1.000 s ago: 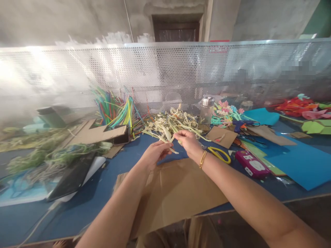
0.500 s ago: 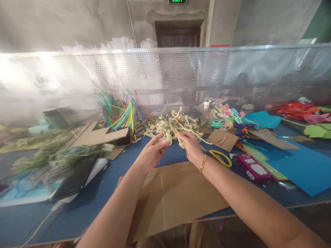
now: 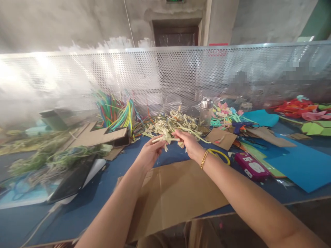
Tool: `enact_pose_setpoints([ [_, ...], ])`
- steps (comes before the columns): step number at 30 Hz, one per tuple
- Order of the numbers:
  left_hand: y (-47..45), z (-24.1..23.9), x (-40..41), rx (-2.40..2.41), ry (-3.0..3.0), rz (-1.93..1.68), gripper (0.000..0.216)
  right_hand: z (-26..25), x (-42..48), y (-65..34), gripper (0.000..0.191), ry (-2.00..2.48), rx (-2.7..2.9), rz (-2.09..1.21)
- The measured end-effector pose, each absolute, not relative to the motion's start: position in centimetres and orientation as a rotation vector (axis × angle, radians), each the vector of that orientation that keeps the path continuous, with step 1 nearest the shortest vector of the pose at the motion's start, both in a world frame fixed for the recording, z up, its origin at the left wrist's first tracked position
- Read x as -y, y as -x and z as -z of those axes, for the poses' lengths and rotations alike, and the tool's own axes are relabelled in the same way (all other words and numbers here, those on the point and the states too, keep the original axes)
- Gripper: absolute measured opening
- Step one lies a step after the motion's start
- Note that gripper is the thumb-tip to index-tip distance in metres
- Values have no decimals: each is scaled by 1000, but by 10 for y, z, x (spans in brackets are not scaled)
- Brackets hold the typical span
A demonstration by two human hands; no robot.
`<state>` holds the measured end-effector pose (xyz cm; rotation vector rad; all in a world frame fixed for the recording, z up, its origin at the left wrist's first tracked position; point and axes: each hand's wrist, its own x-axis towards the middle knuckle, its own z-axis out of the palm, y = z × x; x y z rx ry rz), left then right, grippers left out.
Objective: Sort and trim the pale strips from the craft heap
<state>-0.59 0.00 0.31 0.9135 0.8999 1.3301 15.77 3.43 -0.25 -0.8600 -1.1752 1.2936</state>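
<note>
Both of my hands meet over the blue table, just in front of a heap of pale yellow-green strips (image 3: pixel 178 124). My left hand (image 3: pixel 150 153) and my right hand (image 3: pixel 190 143) pinch the two ends of one pale strip (image 3: pixel 165 139), held roughly level between them. A small knotted clump hangs from that strip near my right fingers. A gold bracelet (image 3: pixel 204 158) sits on my right wrist. Below my hands lies a flat brown cardboard sheet (image 3: pixel 176 196).
Yellow-handled scissors (image 3: pixel 222 155) and a pink box (image 3: pixel 252 166) lie right of my right wrist. A glass jar (image 3: pixel 206 114), colourful sticks (image 3: pixel 117 112), cardboard pieces (image 3: pixel 99 134), blue paper sheets (image 3: pixel 302 162) and green strands (image 3: pixel 51 158) crowd the table. A perforated metal screen (image 3: pixel 165 75) closes the back.
My hands drew slightly apart and now hold a pale strip stretched level between them; before, they worked close together on the clump. The view shifted slightly.
</note>
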Motion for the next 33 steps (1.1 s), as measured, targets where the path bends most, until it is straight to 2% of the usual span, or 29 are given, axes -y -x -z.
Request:
enact_pose_setpoints([
  [6, 5, -1, 3, -885, -968, -1129, 26, 0, -32, -157, 26, 803, 1222, -1372],
  [12, 6, -5, 5, -879, -989, -1053, 17, 1, -33, -157, 24, 727, 1227, -1459],
  [18, 2, -3, 6, -924, -1080, -1030, 30, 0, -26, -152, 18, 721, 1228, -1411],
  [23, 1, 3, 3, -1045, -1255, -1065, 29, 5, -25, -147, 18, 678, 1216, -1449],
  [29, -2, -3, 7, -1152, -1301, -998, 24, 10, -33, -150, 23, 795, 1169, -1296],
  [33, -1, -5, 10, -1126, -1361, -954, 27, 6, -39, -162, 24, 856, 1355, -1216],
])
